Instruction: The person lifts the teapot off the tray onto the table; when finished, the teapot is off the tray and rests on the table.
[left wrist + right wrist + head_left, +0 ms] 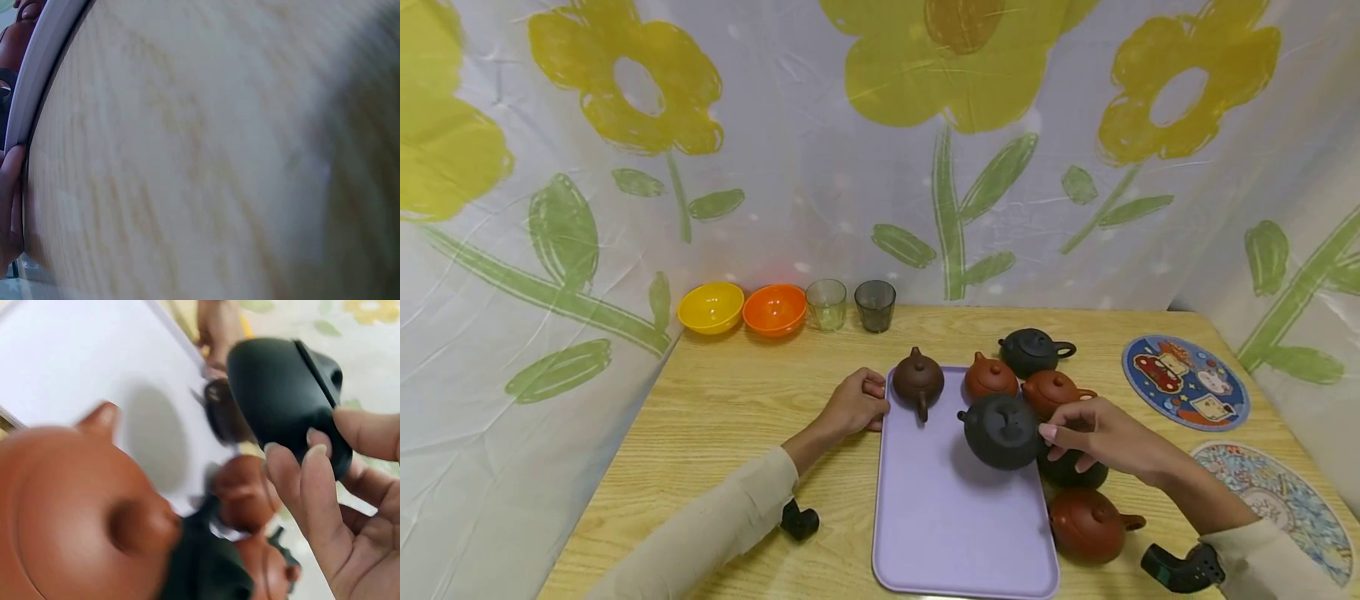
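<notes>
A black teapot (1002,432) is held in the air over the right part of a lavender tray (958,517). My right hand (1108,437) grips it by its handle; the right wrist view shows fingers and thumb around that handle of the black teapot (281,394). At the tray's left edge, near its back corner, my left hand (856,404) holds the rim. The left wrist view catches only part of its fingers (9,194) against the rim. A dark brown teapot (917,381) stands on the tray's back left corner, close to that hand.
Around the tray's right side stand reddish teapots (1088,525) and black teapots (1032,351), one partly hidden under my right hand. Yellow bowl (711,308), orange bowl (775,310) and two glasses (875,306) line the back. Two round mats (1186,383) lie at right.
</notes>
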A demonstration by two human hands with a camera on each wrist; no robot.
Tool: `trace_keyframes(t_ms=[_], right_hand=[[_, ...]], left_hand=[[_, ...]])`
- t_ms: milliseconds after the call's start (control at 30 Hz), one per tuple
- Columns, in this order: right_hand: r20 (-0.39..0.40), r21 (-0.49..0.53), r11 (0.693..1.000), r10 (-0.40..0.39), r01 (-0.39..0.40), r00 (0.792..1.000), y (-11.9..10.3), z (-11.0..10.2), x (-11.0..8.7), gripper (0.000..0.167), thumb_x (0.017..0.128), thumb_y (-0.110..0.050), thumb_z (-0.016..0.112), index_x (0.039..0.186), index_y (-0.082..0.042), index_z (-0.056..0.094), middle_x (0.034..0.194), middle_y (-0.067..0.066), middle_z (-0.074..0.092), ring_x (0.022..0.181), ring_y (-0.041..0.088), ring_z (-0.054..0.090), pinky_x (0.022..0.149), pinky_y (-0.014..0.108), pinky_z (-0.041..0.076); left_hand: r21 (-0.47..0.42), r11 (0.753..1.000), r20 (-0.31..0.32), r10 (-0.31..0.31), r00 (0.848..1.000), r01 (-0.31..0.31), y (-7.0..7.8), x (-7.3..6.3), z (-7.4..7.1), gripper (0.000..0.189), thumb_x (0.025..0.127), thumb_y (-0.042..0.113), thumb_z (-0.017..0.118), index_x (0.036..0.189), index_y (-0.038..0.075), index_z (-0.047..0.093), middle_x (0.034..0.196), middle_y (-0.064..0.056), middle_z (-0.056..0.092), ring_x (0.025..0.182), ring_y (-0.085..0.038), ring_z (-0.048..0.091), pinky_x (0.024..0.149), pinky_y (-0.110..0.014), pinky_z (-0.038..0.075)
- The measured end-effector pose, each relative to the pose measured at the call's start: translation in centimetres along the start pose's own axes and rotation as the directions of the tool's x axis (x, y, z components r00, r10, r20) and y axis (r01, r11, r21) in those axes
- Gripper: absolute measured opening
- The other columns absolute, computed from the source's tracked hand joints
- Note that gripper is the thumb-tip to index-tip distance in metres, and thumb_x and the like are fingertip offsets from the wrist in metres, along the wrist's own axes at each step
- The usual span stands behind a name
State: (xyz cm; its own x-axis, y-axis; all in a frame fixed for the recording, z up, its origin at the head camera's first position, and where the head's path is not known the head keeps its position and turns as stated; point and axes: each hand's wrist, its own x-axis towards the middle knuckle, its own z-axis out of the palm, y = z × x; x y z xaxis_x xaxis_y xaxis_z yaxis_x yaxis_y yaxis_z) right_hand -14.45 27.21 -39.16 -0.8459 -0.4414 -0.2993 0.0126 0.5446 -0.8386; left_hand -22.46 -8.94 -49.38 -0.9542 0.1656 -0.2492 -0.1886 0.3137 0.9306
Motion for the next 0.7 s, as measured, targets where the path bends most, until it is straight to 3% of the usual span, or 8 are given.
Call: trace_keyframes(t_ms=[300,700], right_hand=[[0.032,-0.030,0.997,-0.065,0.066,0.997,0.6,-4.2,-1.7,0.024,0.104,-0.021,0.054,0.105,-0.001,0.068,0.107,0.015,0.066,0.093,0.017,0.067,0.069,0.041,0.059],[0.000,-0.021,0.995,-0.096,0.096,0.995,3.4,-8.3,-2.3,0.023,0.106,-0.014,0.048,0.106,0.000,0.067,0.100,-0.004,0.067,0.092,0.016,0.067,0.069,0.035,0.058]], left_hand=[[-0.016,1.000,-0.001,-0.001,1.000,0.001,0.1,0.0,0.0,0.041,0.082,-0.003,0.066,0.121,0.001,0.056,0.104,-0.013,0.057,0.077,-0.018,0.062,0.058,-0.034,0.063],[-0.012,1.000,-0.007,0.008,1.000,-0.008,0.1,-0.3,0.2,0.042,0.081,-0.004,0.066,0.121,0.000,0.055,0.104,-0.014,0.058,0.076,-0.017,0.062,0.057,-0.033,0.062]])
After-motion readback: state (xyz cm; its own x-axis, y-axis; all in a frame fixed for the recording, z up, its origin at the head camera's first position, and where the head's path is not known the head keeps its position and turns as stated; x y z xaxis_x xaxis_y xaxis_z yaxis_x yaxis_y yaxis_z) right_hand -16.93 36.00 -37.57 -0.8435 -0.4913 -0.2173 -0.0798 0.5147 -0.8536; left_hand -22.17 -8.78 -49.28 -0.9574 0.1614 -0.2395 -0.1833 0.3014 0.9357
